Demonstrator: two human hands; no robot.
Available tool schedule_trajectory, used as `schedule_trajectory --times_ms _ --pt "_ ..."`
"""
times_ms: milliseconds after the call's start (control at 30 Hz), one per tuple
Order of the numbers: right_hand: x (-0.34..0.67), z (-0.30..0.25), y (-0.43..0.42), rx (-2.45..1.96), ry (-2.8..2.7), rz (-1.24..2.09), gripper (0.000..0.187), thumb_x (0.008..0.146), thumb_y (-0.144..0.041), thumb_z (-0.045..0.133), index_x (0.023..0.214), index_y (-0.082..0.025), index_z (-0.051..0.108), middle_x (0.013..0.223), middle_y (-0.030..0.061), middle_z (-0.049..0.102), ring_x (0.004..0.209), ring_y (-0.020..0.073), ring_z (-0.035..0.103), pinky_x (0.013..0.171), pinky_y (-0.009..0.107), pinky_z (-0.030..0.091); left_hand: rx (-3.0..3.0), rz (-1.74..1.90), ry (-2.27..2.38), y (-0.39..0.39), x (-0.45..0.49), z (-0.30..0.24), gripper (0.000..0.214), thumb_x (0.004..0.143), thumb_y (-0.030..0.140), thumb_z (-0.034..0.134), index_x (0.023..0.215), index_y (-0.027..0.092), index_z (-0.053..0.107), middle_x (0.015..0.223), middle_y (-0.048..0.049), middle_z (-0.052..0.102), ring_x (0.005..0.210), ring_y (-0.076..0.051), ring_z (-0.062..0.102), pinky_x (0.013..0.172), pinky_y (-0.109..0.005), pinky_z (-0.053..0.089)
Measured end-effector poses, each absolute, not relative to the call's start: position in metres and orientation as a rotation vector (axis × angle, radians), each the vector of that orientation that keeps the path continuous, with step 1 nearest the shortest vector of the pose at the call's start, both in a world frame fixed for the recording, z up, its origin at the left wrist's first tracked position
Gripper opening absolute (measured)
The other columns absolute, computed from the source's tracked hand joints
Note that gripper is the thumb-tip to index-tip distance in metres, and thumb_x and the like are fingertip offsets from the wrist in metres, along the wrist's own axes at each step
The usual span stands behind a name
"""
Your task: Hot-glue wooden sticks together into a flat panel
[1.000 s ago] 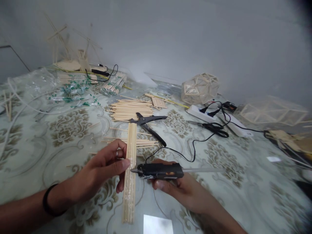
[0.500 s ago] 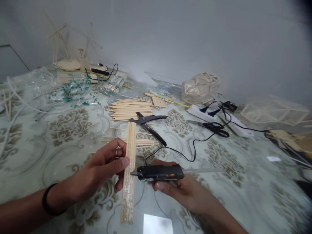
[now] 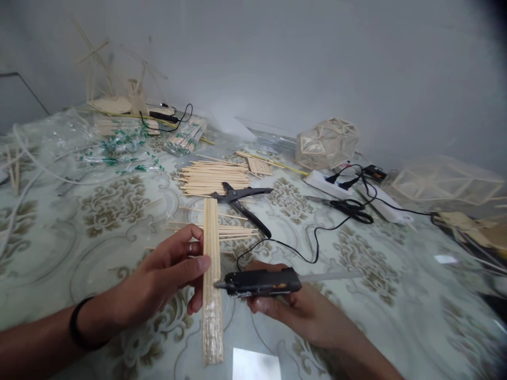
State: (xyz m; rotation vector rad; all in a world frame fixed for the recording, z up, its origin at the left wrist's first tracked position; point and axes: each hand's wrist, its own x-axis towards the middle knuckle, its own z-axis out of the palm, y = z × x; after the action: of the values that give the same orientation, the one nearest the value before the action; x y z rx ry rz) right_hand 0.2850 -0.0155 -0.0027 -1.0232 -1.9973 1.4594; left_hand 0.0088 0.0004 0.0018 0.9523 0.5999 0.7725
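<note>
A flat bundle of pale wooden sticks (image 3: 211,237) was found at lower centre of the frame, held lengthwise by the left hand (image 3: 170,277). The bundle was pinched at its left edge, the thumb being laid on the upper face and the other fingers curled beside and behind it; this grip was judged to steady the piece while most of its face was left uncovered. A glossy, glue-like coating (image 3: 213,330) was noted on the lower part.

A hot glue gun (image 3: 261,282) was gripped in the right hand (image 3: 293,311), right of the bundle. Its body was enclosed by bent fingers; whether the trigger was pressed could not be told. The gun was held sideways, apparently so that its nozzle (image 3: 220,285) was aimed across the face. Contact could not be confirmed.

The black cord (image 3: 316,248) was left in a slack curve, presumably allowing free movement. At centre, nippers (image 3: 251,214) were laid against a pile of loose sticks (image 3: 214,177), seemingly within easy reach. Scissors (image 3: 350,209) were seen right of centre, near a white power strip (image 3: 322,183).
</note>
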Motion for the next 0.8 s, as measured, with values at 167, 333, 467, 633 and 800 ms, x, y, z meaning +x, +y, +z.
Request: schedule_trajectory --times_ms 167,333,467,633,800 --pt "0.2858 -0.0029 -0.0168 -1.046 -2.004 1.467 0.059 0.107 -0.077 0.056 0.094 -0.021 0.068 0.089 0.0032 0.064 0.080 0.0211 0.061 0.071 0.036 0.048 0.966 0.782 0.600 -0.0004 0.0061 -0.0024 0.023 0.106 0.042 0.074 0.107 0.020 0.065 0.087 0.0006 0.067 0.062 -0.009 0.061 0.055 -0.019 0.050" --pt "0.2845 -0.0039 -0.0154 -1.031 -2.019 1.472 0.059 0.106 -0.078 0.056 0.091 -0.021 0.065 0.087 0.0027 0.062 0.079 0.0209 0.061 0.070 0.035 0.045 0.961 0.790 0.604 -0.0011 0.0049 -0.0019 0.024 0.106 0.042 0.075 0.105 0.021 0.064 0.085 0.0021 0.066 0.061 -0.008 0.059 0.055 -0.018 0.049" --pt "0.2845 -0.0035 -0.0139 -1.028 -2.018 1.480 0.059 0.107 -0.077 0.056 0.091 -0.021 0.065 0.087 0.0031 0.062 0.079 0.0213 0.061 0.070 0.035 0.045 0.948 0.805 0.617 0.0008 0.0065 0.0002 0.025 0.106 0.043 0.075 0.103 0.020 0.064 0.084 0.0027 0.065 0.061 -0.007 0.057 0.054 -0.018 0.047" --pt "0.2844 -0.0016 -0.0143 -1.032 -2.000 1.509 0.051 0.106 -0.070 0.063 0.092 -0.021 0.064 0.085 0.0009 0.058 0.077 0.0199 0.058 0.069 0.034 0.044 0.937 0.822 0.630 0.0025 0.0079 -0.0002 0.025 0.105 0.041 0.076 0.100 0.020 0.064 0.081 0.0040 0.063 0.060 -0.006 0.056 0.055 -0.017 0.048" --pt "0.2841 -0.0026 -0.0157 -1.026 -1.976 1.551 0.044 0.106 -0.064 0.066 0.094 -0.022 0.063 0.084 -0.0001 0.056 0.077 0.0197 0.056 0.068 0.033 0.043 0.913 0.836 0.627 0.0014 0.0084 -0.0017 0.026 0.104 0.041 0.077 0.099 0.020 0.064 0.079 0.0046 0.063 0.061 -0.007 0.057 0.055 -0.017 0.049"
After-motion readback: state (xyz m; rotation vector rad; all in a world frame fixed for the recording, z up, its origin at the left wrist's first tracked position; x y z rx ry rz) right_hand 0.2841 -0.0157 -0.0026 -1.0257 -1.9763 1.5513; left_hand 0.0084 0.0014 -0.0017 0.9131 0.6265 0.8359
